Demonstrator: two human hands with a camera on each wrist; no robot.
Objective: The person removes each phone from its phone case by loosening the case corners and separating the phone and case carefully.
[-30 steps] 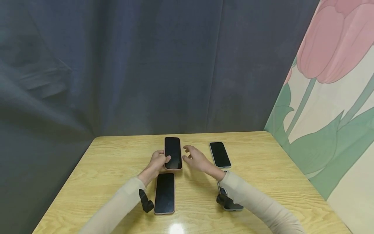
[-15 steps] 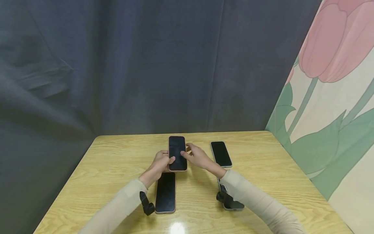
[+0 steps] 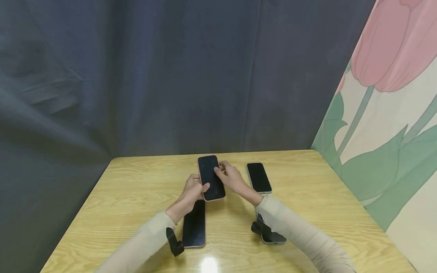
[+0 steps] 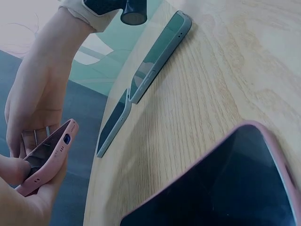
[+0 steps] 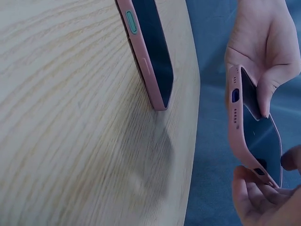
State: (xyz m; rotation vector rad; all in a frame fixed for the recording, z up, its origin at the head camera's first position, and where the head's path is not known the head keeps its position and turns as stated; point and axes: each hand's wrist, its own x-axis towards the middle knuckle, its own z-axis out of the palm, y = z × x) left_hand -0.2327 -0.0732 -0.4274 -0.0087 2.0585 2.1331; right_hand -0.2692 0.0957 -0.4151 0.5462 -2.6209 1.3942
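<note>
Both hands hold one smartphone in a pink case [image 3: 211, 177], raised above the table with its dark screen up. My left hand [image 3: 192, 190] grips its lower left side, thumb on the screen. On the right long edge, my right hand [image 3: 233, 179] pinches it between thumb and fingers. The pink case [image 5: 236, 122] shows its charging port in the right wrist view. Below the left hand a second pink-cased smartphone [image 3: 194, 227] lies face up on the table, its top end hidden by the held phone and hand.
A light-cased smartphone [image 3: 258, 177] lies face up at the back right of the wooden table [image 3: 136, 189]. Nearer, another smartphone [image 3: 273, 238] lies partly hidden under my right sleeve and black wrist camera [image 3: 261, 229]. A dark curtain [image 3: 184, 76] stands behind the table's far edge.
My left hand has carried the pink-cased phone to the right and tilted its top leftward. My right hand, earlier apart from it, has taken hold of its right edge.
</note>
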